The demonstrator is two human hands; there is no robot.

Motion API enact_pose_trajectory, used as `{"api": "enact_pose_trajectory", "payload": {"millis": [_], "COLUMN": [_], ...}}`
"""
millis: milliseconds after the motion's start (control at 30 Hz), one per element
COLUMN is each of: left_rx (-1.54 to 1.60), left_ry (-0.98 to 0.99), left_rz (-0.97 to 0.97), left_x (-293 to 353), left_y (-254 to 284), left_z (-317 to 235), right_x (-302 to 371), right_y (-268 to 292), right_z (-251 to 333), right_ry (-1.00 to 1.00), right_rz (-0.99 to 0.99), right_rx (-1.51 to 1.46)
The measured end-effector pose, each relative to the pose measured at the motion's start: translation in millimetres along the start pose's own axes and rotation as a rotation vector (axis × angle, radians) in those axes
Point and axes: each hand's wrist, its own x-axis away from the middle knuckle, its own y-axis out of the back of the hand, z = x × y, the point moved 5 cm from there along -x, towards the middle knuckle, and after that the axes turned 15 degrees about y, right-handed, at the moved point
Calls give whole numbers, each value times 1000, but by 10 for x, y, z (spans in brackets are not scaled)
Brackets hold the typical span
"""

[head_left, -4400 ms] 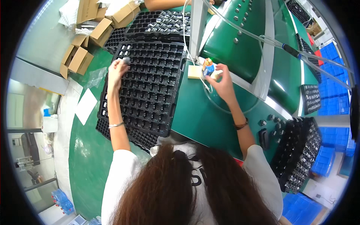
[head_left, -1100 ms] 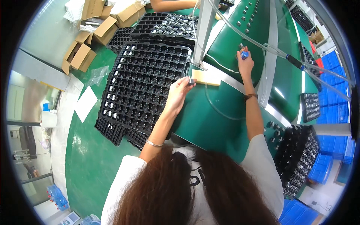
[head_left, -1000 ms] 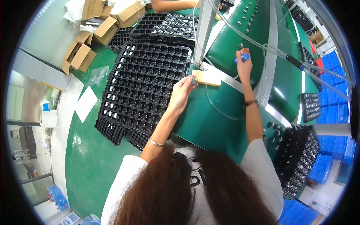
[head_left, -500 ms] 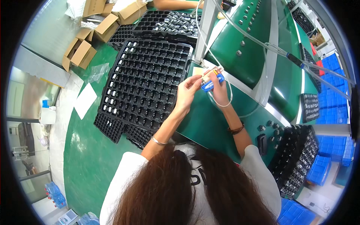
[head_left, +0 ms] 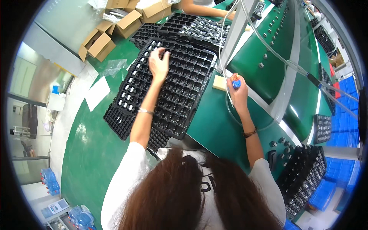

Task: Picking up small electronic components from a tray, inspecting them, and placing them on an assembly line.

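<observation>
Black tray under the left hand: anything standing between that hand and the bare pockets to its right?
Nothing visible does. The left hand is over the upper part of the black tray; the small metal parts sit along the tray's left side.

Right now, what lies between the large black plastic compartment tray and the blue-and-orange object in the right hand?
In the head view: green tabletop, a pale yellow block and part of a thin white cord.
</observation>
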Motion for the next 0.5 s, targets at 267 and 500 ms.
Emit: {"api": "enact_pose_trajectory", "payload": {"millis": [267, 500], "left_rx": [-575, -626], "left_ry": [195, -3], "left_rz": [125, 81], "left_x": [-902, -894], "left_y": [-115, -250], "left_z": [555, 378], "right_x": [179, 414], "right_y": [227, 650], "right_z": [77, 26], "right_ry": [-206, -185], "right_rz": [88, -35], "right_rx": [-55, -175]}}
